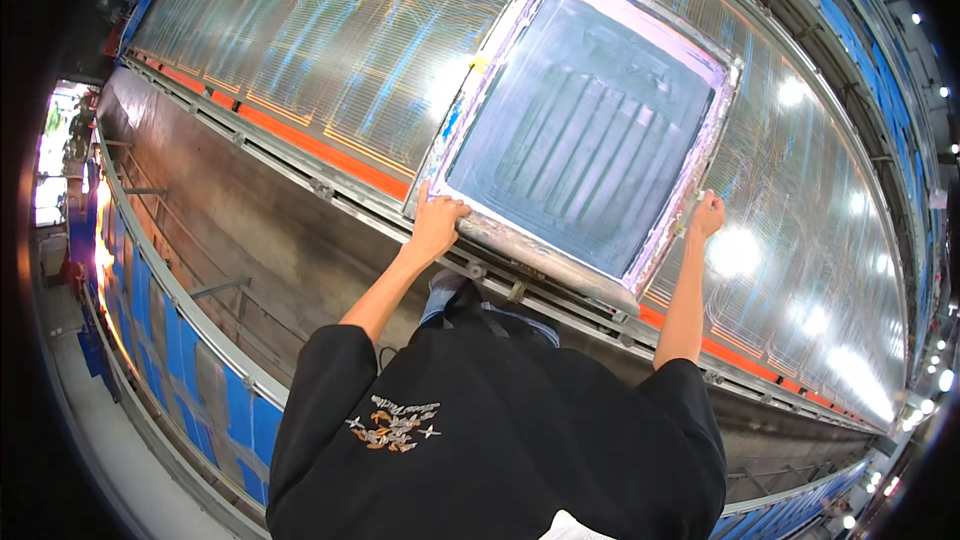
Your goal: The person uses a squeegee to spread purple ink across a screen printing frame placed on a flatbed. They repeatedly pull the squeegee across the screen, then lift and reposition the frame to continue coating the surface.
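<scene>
A screen printing frame (478, 227) lies tilted across a long printing table, its mesh (570, 140) grey-blue with a row of darker parallel stripes. Pale purple ink residue and worn tape cover its rim. My left hand (436, 224) grips the near left corner, the index finger stretched along the rim. At the right side edge, my right hand (709, 214) is closed on the frame, its fingers curled in. The undersides of both grips are hidden.
The shiny table top (330, 50) carries blue and orange line marks and glare spots. An orange strip (365, 172) and a metal rail (285, 162) run along its near edge. Behind me stands another long table edge with blue panels (190, 360); an aisle floor (215, 205) lies between.
</scene>
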